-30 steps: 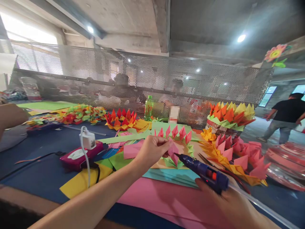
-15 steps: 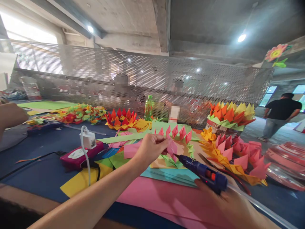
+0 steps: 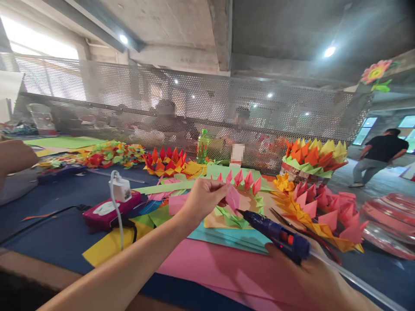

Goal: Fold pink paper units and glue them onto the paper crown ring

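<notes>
Between the thumb and fingers of my left hand (image 3: 207,196) is a folded pink paper petal (image 3: 232,198). My right hand (image 3: 301,268) is closed around a dark blue hot glue gun (image 3: 279,233), with a clear glue stick (image 3: 359,283) sticking out of its back. The gun's nozzle is at the petal's lower edge; whether it touches I cannot tell. Just behind, a ring of green folded paper (image 3: 259,203) with pink points (image 3: 248,180) rests on a tan sheet. Under my hands lie blue sheets (image 3: 227,239) and pink sheets (image 3: 194,268).
A magenta power strip (image 3: 112,207) with a white charger (image 3: 120,186) stands at left, its cords trailing. Scissors (image 3: 311,235) and orange and pink folded pieces (image 3: 327,216) lie right. Behind are a green bottle (image 3: 202,147) and a mesh partition (image 3: 129,95). Another person's hand (image 3: 16,157) shows far left.
My left hand has shifted very slightly left with the petal. The glue gun has hardly moved. In the right background, a person in a black top has walked a little to the left.
</notes>
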Demonstrator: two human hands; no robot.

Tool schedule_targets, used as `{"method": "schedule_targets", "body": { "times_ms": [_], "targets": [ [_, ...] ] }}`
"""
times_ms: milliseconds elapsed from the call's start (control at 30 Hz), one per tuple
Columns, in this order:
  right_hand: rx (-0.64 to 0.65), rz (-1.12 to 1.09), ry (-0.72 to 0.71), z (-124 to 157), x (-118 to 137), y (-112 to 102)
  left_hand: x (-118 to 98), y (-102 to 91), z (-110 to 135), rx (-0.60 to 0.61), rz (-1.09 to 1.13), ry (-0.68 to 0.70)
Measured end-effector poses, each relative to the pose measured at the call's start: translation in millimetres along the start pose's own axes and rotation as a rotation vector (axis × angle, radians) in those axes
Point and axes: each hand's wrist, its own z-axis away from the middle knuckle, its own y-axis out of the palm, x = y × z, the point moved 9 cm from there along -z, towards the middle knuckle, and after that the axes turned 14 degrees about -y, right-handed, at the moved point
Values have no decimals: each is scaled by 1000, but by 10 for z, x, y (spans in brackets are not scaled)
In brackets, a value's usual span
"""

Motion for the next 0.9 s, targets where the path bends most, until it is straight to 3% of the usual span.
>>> {"method": "schedule_targets", "body": {
  "times_ms": [200,467,900],
  "targets": [
    [-4,41,4,-21,-29,-28,-1,-13,-12,-8,9,-7],
    [-72,-45,20,-101,226,-153,-43,-72,-5,-18,48,7],
    [-41,-44,32,-61,178,-77,-63,-86,-2,-13,66,15]
  ]
}}
